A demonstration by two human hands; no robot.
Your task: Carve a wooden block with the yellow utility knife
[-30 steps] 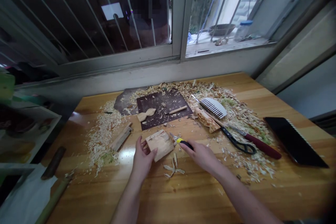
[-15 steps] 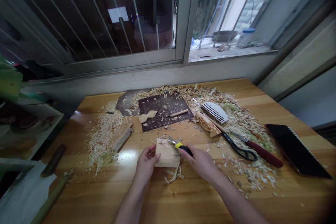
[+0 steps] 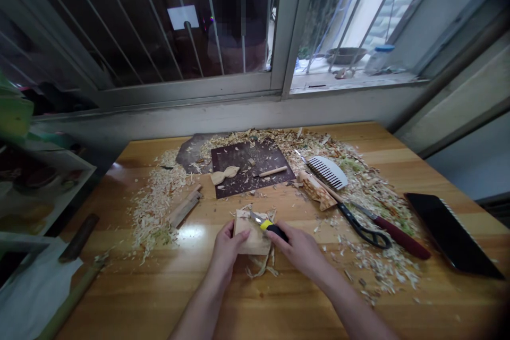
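My left hand [image 3: 227, 247] grips the left side of a pale wooden block [image 3: 250, 236] that stands on the wooden table [image 3: 279, 297]. My right hand [image 3: 299, 248] is closed round a knife with a yellow and black handle [image 3: 270, 227]. Its blade lies across the top of the block. Curled shavings [image 3: 261, 267] lie just below the block, between my two hands.
Behind lie a dark mat [image 3: 249, 166] with a carved wooden piece [image 3: 224, 174] and a small stick [image 3: 271, 172], a white comb [image 3: 329, 171], scissors [image 3: 364, 229], a red-handled tool [image 3: 398, 236] and a black slab [image 3: 450, 234]. Wood sticks [image 3: 184, 208] and heaps of shavings surround them. A window sill runs behind the table.
The block went from lying tilted in my left hand to standing between both hands. My right hand brought the knife onto its top and drew the blade leftward.
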